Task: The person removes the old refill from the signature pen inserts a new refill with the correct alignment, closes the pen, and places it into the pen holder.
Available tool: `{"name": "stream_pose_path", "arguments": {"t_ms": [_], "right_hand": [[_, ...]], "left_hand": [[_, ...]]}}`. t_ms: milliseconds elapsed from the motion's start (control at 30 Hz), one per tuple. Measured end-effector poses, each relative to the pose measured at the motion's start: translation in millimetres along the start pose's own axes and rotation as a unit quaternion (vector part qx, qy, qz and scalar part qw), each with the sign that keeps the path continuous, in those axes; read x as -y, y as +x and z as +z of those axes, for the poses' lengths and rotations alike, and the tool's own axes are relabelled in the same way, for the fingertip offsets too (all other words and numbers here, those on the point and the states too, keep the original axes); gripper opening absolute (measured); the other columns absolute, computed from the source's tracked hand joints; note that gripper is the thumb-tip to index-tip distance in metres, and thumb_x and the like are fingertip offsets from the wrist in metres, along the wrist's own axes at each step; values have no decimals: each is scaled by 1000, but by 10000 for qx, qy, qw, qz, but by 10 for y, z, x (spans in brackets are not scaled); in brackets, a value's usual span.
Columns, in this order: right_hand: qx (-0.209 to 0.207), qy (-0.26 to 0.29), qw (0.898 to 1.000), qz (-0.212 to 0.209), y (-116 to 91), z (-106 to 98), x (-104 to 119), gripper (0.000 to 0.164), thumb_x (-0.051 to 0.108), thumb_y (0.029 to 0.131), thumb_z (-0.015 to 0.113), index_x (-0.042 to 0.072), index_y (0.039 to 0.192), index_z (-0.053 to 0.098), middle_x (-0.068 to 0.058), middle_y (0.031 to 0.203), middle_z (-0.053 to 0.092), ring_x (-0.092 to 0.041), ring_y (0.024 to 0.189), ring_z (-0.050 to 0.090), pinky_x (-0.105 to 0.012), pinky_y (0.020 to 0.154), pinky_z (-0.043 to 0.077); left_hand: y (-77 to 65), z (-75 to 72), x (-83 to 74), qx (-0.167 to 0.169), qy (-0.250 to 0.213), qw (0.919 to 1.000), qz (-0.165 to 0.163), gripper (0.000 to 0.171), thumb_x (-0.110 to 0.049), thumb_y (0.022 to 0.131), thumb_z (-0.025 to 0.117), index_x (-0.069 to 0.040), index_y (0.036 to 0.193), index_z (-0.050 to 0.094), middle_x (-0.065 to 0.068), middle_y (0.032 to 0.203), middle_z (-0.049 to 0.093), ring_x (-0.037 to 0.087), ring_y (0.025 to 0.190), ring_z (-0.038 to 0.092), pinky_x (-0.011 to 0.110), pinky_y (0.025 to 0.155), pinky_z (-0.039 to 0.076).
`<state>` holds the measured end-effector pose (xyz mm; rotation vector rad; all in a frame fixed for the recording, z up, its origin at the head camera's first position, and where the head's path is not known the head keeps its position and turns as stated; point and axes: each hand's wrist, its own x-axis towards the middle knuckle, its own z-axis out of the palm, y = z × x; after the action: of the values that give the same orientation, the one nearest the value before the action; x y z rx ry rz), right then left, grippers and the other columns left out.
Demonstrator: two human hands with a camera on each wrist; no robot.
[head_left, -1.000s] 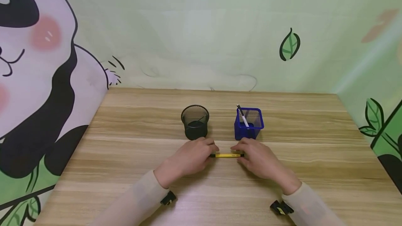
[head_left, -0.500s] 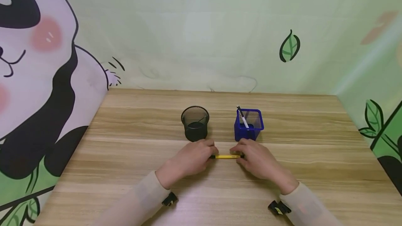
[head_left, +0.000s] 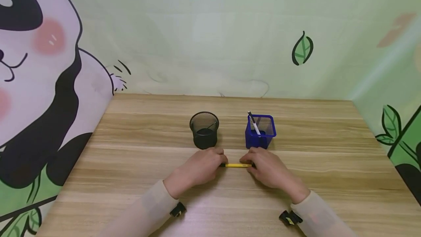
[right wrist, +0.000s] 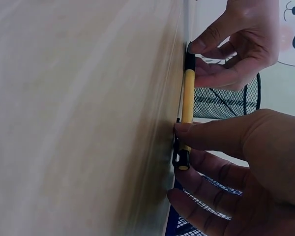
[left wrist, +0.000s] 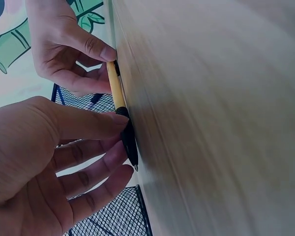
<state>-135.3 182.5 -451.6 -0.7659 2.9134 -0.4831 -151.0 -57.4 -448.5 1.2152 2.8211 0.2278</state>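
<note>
A yellow pen (head_left: 236, 165) with black ends lies crosswise between the two hands, close along the tabletop. My left hand (head_left: 202, 165) pinches its black grip (left wrist: 129, 140) between thumb and fingers, and the metal tip peeks out past them in the left wrist view. At the opposite end, my right hand (head_left: 268, 167) pinches the pen near the black clip (right wrist: 176, 150); the black end cap (right wrist: 184, 160) shows below the thumb. Just behind the left hand stands a round black mesh pen holder (head_left: 204, 140). A square blue mesh pen holder (head_left: 252, 142) is behind the right hand.
One white pen with a black end (head_left: 254, 124) leans inside the blue holder. Something thin shows within the black holder. The wooden table (head_left: 148, 127) meets a green wall (head_left: 204, 46) painted with a panda and leaves. Black wrist devices (head_left: 178, 209) sit at both cuffs.
My right hand has shifted slightly left along the pen, covering more of its black end. My left hand stays nearly still on the grip.
</note>
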Motion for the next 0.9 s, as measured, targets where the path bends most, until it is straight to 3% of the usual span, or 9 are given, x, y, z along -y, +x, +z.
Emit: {"name": "stream_pose_path", "arguments": {"t_ms": [900], "right_hand": [[12, 44, 10000, -41, -18, -5, -7, 19, 10, 92, 77, 18, 109, 80, 5, 100, 68, -14, 93, 64, -35, 78, 52]], "left_hand": [[24, 1, -18, 119, 29, 9999, -73, 35, 4, 84, 72, -19, 109, 78, -4, 99, 66, 14, 91, 67, 32, 76, 58]]}}
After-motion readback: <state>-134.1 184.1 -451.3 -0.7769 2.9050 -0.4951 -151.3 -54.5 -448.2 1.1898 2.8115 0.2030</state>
